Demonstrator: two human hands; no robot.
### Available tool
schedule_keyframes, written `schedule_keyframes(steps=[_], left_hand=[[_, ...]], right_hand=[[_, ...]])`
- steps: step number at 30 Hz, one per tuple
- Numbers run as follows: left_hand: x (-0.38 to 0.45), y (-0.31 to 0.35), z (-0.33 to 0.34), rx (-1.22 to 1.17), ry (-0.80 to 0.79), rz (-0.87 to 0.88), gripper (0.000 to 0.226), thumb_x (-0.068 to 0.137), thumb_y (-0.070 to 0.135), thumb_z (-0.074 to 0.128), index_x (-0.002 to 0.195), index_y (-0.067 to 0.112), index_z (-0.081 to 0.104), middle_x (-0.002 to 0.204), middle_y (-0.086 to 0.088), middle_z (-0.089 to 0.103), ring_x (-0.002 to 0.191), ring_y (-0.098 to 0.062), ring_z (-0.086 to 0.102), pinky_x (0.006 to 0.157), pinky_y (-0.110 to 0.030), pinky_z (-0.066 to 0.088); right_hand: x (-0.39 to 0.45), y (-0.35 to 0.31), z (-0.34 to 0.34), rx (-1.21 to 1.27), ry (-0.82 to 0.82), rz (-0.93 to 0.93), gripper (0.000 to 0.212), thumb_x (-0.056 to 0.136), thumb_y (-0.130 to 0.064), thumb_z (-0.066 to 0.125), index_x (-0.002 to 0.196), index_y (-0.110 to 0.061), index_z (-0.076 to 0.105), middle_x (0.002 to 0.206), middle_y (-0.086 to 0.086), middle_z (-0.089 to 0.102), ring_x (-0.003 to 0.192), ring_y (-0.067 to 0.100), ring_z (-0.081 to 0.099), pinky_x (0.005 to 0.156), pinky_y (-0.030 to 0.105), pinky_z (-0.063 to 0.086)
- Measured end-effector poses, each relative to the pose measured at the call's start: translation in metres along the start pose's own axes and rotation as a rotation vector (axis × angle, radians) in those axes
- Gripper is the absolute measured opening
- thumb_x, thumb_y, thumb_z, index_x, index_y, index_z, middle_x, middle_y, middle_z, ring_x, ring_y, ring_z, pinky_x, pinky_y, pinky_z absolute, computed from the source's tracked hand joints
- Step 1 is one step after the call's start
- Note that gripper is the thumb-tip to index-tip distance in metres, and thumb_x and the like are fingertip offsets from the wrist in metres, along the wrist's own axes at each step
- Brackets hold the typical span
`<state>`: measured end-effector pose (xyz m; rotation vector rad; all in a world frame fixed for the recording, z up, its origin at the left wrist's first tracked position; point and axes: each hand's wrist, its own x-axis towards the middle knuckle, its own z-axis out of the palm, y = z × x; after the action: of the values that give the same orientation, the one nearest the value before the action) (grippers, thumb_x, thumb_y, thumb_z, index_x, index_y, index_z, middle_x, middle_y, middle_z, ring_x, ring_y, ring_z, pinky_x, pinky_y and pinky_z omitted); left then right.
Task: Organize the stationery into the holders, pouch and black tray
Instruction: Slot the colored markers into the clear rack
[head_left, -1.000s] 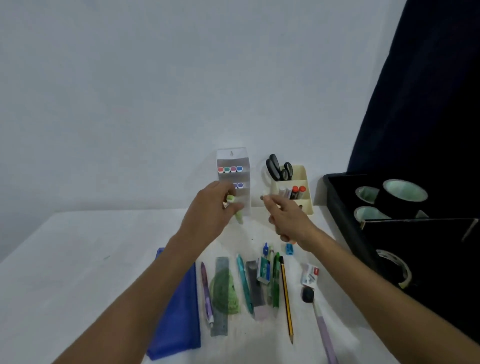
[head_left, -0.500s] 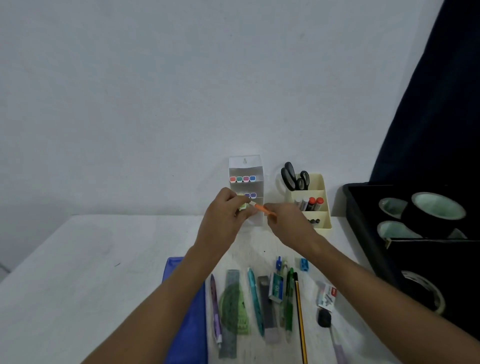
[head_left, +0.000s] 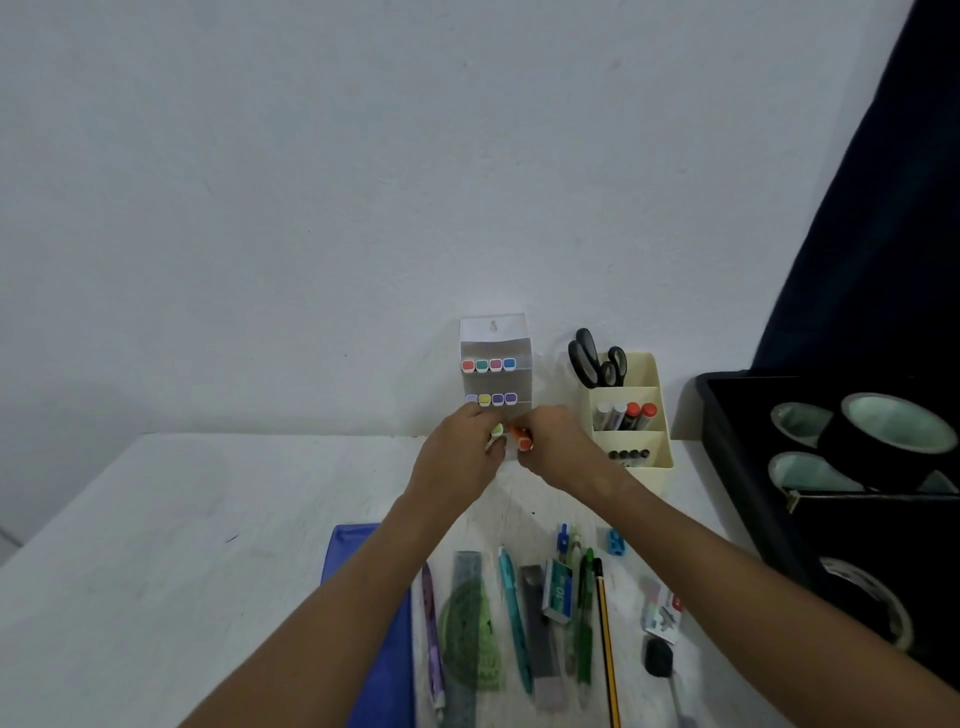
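A clear tiered marker holder (head_left: 496, 348) stands against the wall with two rows of coloured marker caps showing. At its lowest tier my left hand (head_left: 460, 457) pinches a green-capped marker (head_left: 497, 430) and my right hand (head_left: 558, 449) pinches an orange-capped marker (head_left: 521, 437). Both markers sit side by side at the holder's front. A cream holder (head_left: 652, 415) to the right carries scissors (head_left: 597, 358) and markers. The blue pouch (head_left: 379, 623) lies flat under my left forearm. The black tray (head_left: 727, 441) with tape rolls stands at the right.
Loose stationery lies in a row near the table's front: a purple pen (head_left: 432, 618), a grey ruler (head_left: 466, 649), a green protractor (head_left: 475, 629), a teal pen (head_left: 514, 608), a staple box (head_left: 558, 592), a green pen (head_left: 585, 613), a pencil (head_left: 605, 644), a blue sharpener (head_left: 616, 541).
Both hands have come together at the marker holder's lowest tier. The orange marker, held out at an angle before, now stands end-on beside the green one.
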<state>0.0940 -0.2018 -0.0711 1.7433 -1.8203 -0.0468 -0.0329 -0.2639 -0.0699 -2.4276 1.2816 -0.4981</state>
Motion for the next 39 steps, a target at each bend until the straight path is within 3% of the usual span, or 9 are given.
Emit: schedule_keyframes(steps=[5,11,17,20,26,31,36,39], left_hand=[[0.002,-0.003,0.004,-0.017,-0.025,-0.060,0.034,0.094,0.029,0.055,0.125,0.016,0.061,0.120,-0.003,0.067,0.104,-0.020,0.064,0.097,-0.025,0.046],[0.006,-0.004,0.009,-0.002,-0.058,-0.102,0.034,0.095,0.032,0.054,0.124,0.017,0.062,0.122,-0.003,0.067,0.106,-0.020,0.064,0.097,-0.025,0.045],[0.012,-0.010,0.012,0.082,-0.119,-0.158,0.032,0.096,0.038,0.050,0.113,0.017,0.066,0.107,-0.004,0.071,0.090,-0.020,0.067,0.085,-0.024,0.049],[0.016,-0.009,0.012,0.072,-0.155,-0.195,0.034,0.096,0.036,0.050,0.119,0.015,0.063,0.112,-0.005,0.070,0.096,-0.021,0.066,0.090,-0.025,0.049],[0.020,-0.010,0.018,0.024,-0.215,-0.333,0.038,0.096,0.034,0.050,0.129,0.014,0.054,0.123,-0.006,0.064,0.106,-0.023,0.064,0.098,-0.026,0.045],[0.021,-0.005,0.020,-0.033,-0.251,-0.419,0.040,0.097,0.029,0.048,0.132,0.010,0.049,0.129,-0.010,0.060,0.112,-0.027,0.061,0.103,-0.030,0.042],[0.022,-0.010,0.026,0.013,-0.384,-0.453,0.050,0.097,0.020,0.048,0.144,0.010,0.031,0.150,-0.007,0.038,0.135,-0.026,0.039,0.115,-0.030,0.021],[0.021,-0.008,0.023,0.027,-0.321,-0.448,0.045,0.098,0.024,0.048,0.139,0.009,0.038,0.142,-0.010,0.048,0.127,-0.027,0.049,0.111,-0.031,0.030]], right_hand=[[0.004,0.002,0.003,0.019,0.053,-0.024,0.021,0.095,-0.012,0.053,0.111,-0.008,0.067,0.109,0.012,0.069,0.097,0.025,0.063,0.083,0.020,0.040],[0.005,0.011,0.014,0.097,0.049,-0.022,0.020,0.094,-0.013,0.054,0.104,-0.009,0.071,0.101,0.012,0.071,0.090,0.024,0.065,0.082,0.025,0.048],[0.009,0.017,0.018,0.127,0.044,-0.007,0.019,0.095,-0.017,0.054,0.104,-0.014,0.070,0.100,0.010,0.071,0.088,0.025,0.066,0.079,0.030,0.052],[0.012,0.018,0.022,0.100,0.030,0.010,0.020,0.096,-0.017,0.052,0.107,-0.011,0.068,0.100,0.012,0.071,0.085,0.026,0.067,0.079,0.033,0.055],[0.016,0.022,0.032,0.053,0.039,0.029,0.022,0.095,-0.013,0.052,0.114,-0.012,0.063,0.103,0.012,0.069,0.090,0.027,0.066,0.074,0.026,0.048],[0.020,0.025,0.041,0.051,0.060,0.082,0.020,0.098,-0.017,0.046,0.111,-0.014,0.062,0.094,0.012,0.070,0.079,0.025,0.066,0.070,0.028,0.049],[0.019,0.026,0.042,0.015,0.071,0.079,0.021,0.100,-0.020,0.043,0.112,-0.015,0.060,0.093,0.011,0.069,0.077,0.026,0.067,0.071,0.031,0.052],[0.019,0.024,0.039,0.014,0.064,0.065,0.022,0.100,-0.022,0.042,0.111,-0.015,0.061,0.092,0.012,0.069,0.075,0.027,0.066,0.070,0.033,0.055]])
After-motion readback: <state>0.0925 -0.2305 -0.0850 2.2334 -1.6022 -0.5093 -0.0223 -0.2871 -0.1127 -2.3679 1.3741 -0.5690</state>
